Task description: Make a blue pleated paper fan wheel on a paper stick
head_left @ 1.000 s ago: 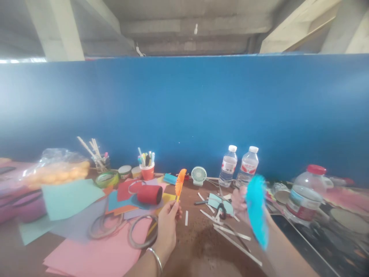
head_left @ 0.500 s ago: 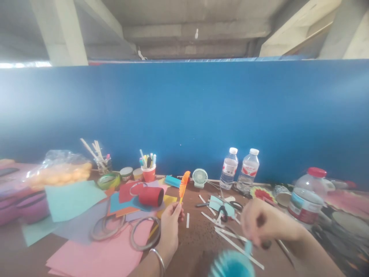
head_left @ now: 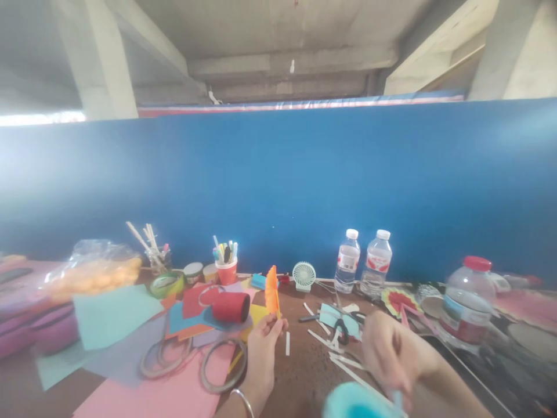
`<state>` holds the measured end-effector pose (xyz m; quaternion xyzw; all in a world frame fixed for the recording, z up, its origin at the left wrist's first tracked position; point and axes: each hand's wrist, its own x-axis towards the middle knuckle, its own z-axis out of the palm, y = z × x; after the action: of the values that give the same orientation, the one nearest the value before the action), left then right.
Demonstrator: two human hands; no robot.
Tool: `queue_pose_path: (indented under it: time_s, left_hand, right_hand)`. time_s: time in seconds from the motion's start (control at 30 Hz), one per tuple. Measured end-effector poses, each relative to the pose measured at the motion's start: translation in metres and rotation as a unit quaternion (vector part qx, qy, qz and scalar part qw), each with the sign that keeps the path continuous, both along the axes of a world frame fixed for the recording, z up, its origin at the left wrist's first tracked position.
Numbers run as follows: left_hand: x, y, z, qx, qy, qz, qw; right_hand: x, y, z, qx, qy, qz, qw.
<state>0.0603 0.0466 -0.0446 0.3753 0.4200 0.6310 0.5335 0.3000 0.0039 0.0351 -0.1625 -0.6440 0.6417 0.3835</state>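
Note:
My left hand (head_left: pixel 264 348) pinches the stem of a small orange pleated paper fan (head_left: pixel 272 291) and holds it upright above the brown table (head_left: pixel 304 366). My right hand (head_left: pixel 387 354) is curled around the thin handle of a turquoise pleated paper fan (head_left: pixel 354 403), which hangs low at the bottom edge of the view and is partly cut off. Black-handled scissors (head_left: pixel 342 328) and several white paper strips (head_left: pixel 343 363) lie on the table between my hands.
Coloured paper sheets (head_left: pixel 113 313), a red roll (head_left: pixel 230 307), wire rings (head_left: pixel 224 366), a red pen cup (head_left: pixel 227 268), tape and small jars lie left. A mini fan (head_left: pixel 303 276), two water bottles (head_left: pixel 363 261) and a larger bottle (head_left: pixel 465 305) stand before the blue partition (head_left: pixel 278 186).
My right hand brought the turquoise fan down from upright at the right to low in front of me. The orange fan in my left hand stayed nearly in place.

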Motion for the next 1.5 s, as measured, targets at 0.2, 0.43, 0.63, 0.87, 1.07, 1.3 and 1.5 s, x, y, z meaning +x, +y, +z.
queue_pose_path:
  time_s: [0.2,0.43,0.63,0.87,1.07,1.3,1.5]
  left_hand:
    - [0.004,0.001,0.0,0.004,-0.018,-0.011,1.0]
    - [0.004,0.0,0.001,0.019,0.024,-0.017,0.999]
    - [0.005,-0.004,-0.001,0.019,0.033,-0.028,0.999]
    - [0.007,-0.005,0.0,0.02,0.032,-0.047,0.998]
    - [0.014,-0.016,0.007,0.004,0.009,-0.1,0.995]
    - [0.013,-0.015,0.006,0.029,0.032,-0.102,0.994]
    - [0.008,-0.014,0.003,0.032,0.068,-0.078,0.994]
  right_hand:
    - [-0.024,0.01,-0.015,-0.112,0.153,-0.058,0.98]
    - [-0.067,0.013,-0.038,-0.293,0.358,-0.309,0.831]
    - [-0.085,0.015,-0.054,-0.363,0.421,-0.345,0.756]
    - [-0.103,0.005,-0.064,-0.399,0.406,-0.274,0.775]
    - [-0.122,0.001,-0.078,-0.29,0.286,-0.264,0.874]
    - [-0.119,-0.001,-0.073,-0.055,-0.063,-0.399,0.913]
    - [-0.114,-0.006,-0.062,0.013,-0.165,-0.507,0.846]
